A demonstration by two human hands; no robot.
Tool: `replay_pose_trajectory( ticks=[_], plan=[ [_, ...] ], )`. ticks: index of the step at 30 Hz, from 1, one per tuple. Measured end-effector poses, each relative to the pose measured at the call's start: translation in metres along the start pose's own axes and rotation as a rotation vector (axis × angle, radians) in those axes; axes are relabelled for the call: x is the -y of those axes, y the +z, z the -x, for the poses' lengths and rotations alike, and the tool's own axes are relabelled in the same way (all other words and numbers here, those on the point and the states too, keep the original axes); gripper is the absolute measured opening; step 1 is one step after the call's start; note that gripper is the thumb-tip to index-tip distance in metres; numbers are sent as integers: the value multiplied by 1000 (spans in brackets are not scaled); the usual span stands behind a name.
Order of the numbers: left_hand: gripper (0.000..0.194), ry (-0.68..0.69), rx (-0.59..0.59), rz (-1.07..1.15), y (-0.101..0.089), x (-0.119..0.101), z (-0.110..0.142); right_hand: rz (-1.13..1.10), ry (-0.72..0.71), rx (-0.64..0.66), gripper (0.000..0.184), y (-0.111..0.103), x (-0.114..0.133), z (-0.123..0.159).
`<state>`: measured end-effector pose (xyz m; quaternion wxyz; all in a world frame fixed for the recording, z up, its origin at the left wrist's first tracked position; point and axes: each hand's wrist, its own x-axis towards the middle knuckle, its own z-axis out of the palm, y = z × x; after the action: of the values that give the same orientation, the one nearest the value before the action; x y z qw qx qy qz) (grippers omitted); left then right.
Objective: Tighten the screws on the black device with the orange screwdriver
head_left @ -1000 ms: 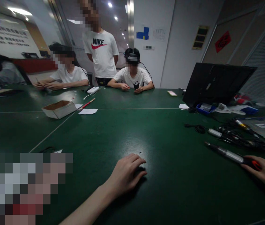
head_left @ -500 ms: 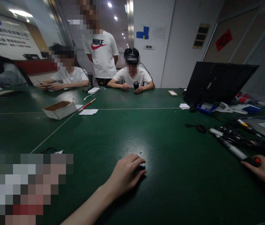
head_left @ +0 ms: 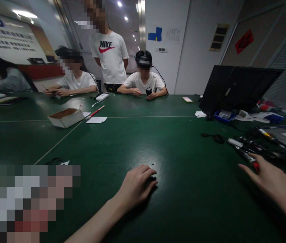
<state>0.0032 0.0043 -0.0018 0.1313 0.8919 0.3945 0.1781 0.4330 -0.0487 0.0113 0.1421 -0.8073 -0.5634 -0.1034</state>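
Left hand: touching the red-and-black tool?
No, the left hand is well apart from the red-and-black tool, which is at the right hand.

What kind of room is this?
Probably an office or meeting room: there's a big green table, what looks like a monitor, and a wall sign with writing.

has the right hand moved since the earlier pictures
Yes. Judged against the standing black monitor, the right hand has moved forward and to the left, closer to it.
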Motion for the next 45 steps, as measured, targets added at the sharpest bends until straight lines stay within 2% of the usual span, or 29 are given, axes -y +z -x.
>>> replay_pose_trajectory(
  ticks=[1, 3, 7, 10, 14, 17, 22, 27, 32, 45],
  plan=[
    [18, -10, 0, -1, 0, 0, 0, -33, -87, 63, 47, -1, 26, 3],
    [16, -36, -3, -9, 0, 0, 0, -112, -342, 252, 31, -2, 79, 10],
    [13, -102, -12, -59, -1, 2, -1, -173, -652, 431, 19, 4, 174, 19],
    [13, -146, -19, -107, -2, 4, -2, -185, -785, 477, 17, 13, 221, 17],
    [13, -184, -27, -128, -4, 5, -3, -204, -823, 500, 22, 24, 255, 12],
    [13, -187, -29, -137, -4, 5, -3, -214, -809, 514, 32, 30, 265, 13],
    [13, -186, -21, -163, -2, 5, -3, -200, -789, 528, 32, 32, 268, 16],
    [13, -189, 2, -175, -1, 3, -4, -210, -826, 510, 21, 27, 267, 27],
    [15, -131, -38, -187, 0, 4, -3, -256, -816, 466, 22, 24, 264, 35],
    [17, -110, -134, -145, 1, 5, -2, -446, -815, 429, 14, 17, 258, 32]
  ],
)
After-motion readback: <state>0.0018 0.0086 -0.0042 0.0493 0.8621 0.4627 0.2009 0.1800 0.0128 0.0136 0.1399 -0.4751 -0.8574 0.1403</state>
